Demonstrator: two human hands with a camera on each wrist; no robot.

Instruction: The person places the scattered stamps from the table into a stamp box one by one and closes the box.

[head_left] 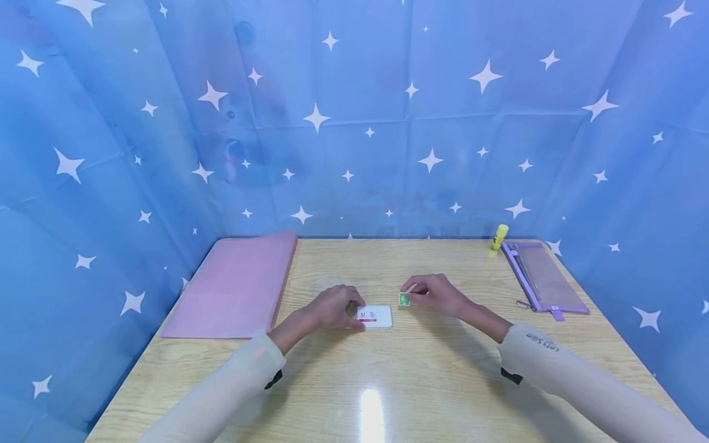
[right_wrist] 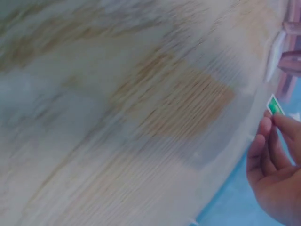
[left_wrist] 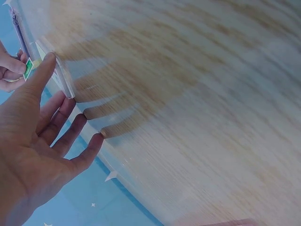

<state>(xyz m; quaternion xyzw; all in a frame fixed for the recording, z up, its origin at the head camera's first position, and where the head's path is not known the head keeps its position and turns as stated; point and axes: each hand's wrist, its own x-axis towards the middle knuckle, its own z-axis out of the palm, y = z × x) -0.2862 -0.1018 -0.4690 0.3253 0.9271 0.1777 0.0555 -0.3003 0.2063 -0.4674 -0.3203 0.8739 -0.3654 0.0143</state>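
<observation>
My left hand (head_left: 335, 307) holds a flat white rectangular card (head_left: 382, 315) by its left end on the wooden table, thumb on the near edge and a finger on the far one. Red print and small lettering mark its face. The left wrist view shows the card (left_wrist: 65, 79) edge-on between thumb and forefinger, other fingers spread beside it. Just right of the card, my right hand (head_left: 440, 295) pinches a small green square with a white border (head_left: 404, 299), stamp-like in look. In the right wrist view this green square (right_wrist: 274, 106) stands up from the thumb and fingertip.
A large pink folder (head_left: 229, 286) lies at the left of the table. At the back right a yellow glue stick (head_left: 500, 237) stands beside a purple zip pouch (head_left: 548, 277). A blue star-patterned curtain (head_left: 365, 80) surrounds the table's back and sides.
</observation>
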